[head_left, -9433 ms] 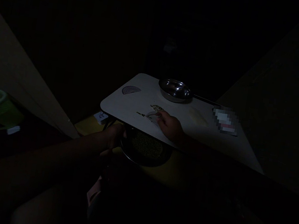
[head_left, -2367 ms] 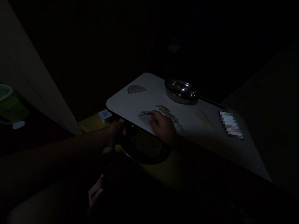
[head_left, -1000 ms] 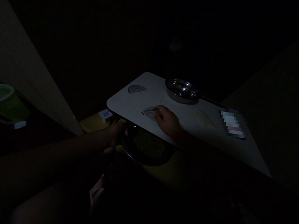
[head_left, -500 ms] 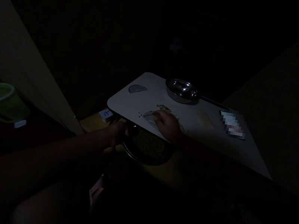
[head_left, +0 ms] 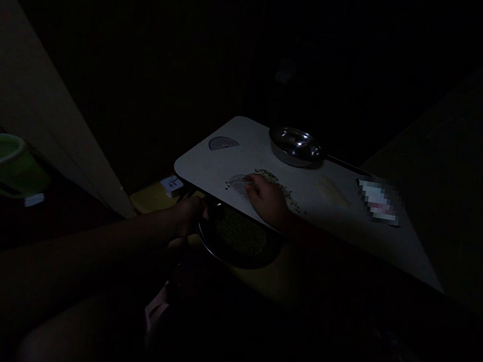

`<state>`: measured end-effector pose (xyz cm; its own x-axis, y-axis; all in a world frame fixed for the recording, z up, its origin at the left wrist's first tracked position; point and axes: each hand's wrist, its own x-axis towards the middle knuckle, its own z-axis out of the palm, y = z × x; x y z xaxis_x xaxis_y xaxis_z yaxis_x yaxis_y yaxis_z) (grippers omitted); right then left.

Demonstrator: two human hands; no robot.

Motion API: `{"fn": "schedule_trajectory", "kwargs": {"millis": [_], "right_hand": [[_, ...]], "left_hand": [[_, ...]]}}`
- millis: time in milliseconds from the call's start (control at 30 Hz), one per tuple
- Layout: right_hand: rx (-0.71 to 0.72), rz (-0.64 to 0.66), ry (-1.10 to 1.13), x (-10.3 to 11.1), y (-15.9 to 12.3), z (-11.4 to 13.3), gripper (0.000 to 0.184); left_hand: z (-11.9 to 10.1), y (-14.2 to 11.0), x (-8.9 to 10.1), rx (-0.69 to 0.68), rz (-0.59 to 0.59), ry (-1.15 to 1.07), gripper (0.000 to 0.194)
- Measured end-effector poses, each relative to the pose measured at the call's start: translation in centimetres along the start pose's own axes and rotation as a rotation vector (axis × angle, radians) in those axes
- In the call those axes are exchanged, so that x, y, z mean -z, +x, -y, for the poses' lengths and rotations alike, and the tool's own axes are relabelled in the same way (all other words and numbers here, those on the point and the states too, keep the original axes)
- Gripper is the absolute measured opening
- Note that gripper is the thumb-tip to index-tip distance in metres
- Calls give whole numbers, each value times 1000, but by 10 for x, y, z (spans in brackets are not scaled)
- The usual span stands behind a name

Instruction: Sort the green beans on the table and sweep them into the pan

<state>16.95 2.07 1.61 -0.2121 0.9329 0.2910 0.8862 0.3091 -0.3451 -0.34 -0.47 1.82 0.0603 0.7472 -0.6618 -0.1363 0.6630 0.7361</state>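
Observation:
My left hand (head_left: 190,214) is closed on the rim of a dark round bowl (head_left: 229,260), held just below the table's near edge. Small green grains (head_left: 240,233), perhaps mung beans, lie inside it. My right hand (head_left: 268,199) rests on the white tabletop (head_left: 198,165), fingers curled and thumb close to them; whatever may be between them is too dark to make out. More green grains (head_left: 270,176) are scattered around and behind that hand. A printed half-circle scale (head_left: 237,186) shows on the table beside its fingertips.
A shiny steel bowl (head_left: 296,148) stands at the table's back edge. To its right lies a flat blurred-out object (head_left: 378,201). Another printed half-circle (head_left: 223,144) marks the left corner. A green basket (head_left: 1,161) is at far left, past a pale panel (head_left: 46,83).
My right hand has slid slightly left over the tabletop, by the scattered grains. My left hand keeps its hold on the bowl of grains. The view has shifted very little.

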Motion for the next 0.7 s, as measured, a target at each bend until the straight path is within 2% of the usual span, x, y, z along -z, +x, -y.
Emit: {"fn": "schedule_trajectory", "kwargs": {"millis": [100, 233, 467, 600, 700], "right_hand": [[2, 9, -7, -3, 5, 3, 31], [24, 20, 3, -4, 10, 7, 30], [109, 93, 68, 1, -2, 8, 30], [36, 20, 35, 2, -5, 4, 29], [-13, -13, 7, 1, -1, 2, 28]], "left_hand": [[-1, -1, 2, 24, -14, 72, 19], [-1, 4, 6, -27, 25, 62, 17], [-1, 9, 10, -23, 41, 39, 18], [-4, 3, 7, -1, -14, 48, 20], [-4, 2, 6, -20, -8, 52, 20]]}}
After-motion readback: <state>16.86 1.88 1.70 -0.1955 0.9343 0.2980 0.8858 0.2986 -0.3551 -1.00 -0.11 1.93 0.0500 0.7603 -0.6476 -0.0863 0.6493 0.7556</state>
